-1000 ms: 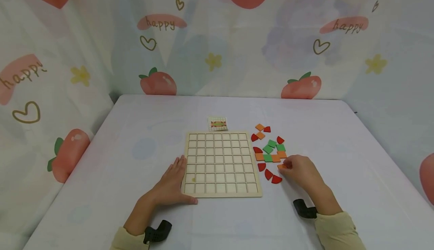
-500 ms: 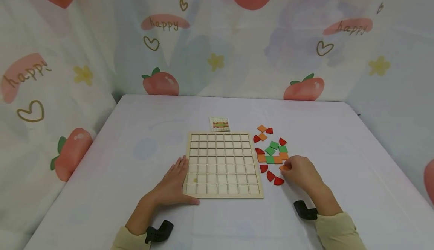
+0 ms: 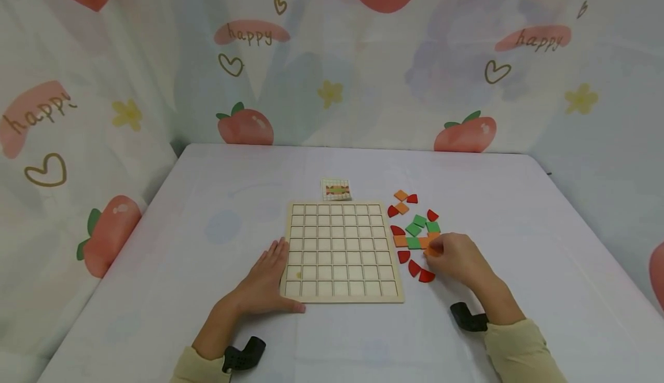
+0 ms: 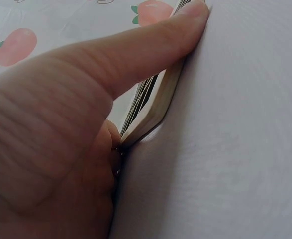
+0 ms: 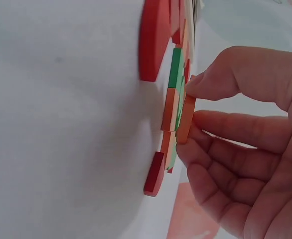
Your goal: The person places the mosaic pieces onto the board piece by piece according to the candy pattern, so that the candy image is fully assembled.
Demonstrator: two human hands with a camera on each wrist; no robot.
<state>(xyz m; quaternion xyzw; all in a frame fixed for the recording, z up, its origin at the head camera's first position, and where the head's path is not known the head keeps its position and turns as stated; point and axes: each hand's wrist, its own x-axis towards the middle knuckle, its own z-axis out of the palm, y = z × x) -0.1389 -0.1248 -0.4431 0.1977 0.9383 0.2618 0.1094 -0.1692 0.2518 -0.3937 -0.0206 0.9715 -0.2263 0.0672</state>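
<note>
as right hand [image 3: 456, 257] pinches orange tile [image 5: 186, 119], red wedges [image 3: 426, 276] near, card [image 3: 336, 190] farther

A person's bare left hand [image 3: 264, 276], fingers straight, thumb spread, spans the near-left corner of a pale square wooden grid board [image 3: 339, 257]; the right hand [image 3: 459, 259] forms a pinch beyond its right edge, both arms [image 3: 215, 325] in beige sleeves [image 3: 524, 349]

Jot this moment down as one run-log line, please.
left hand: rests against grid board; right hand: pinches orange tile; other coloured pieces: right of board; picture card: beyond board
</note>
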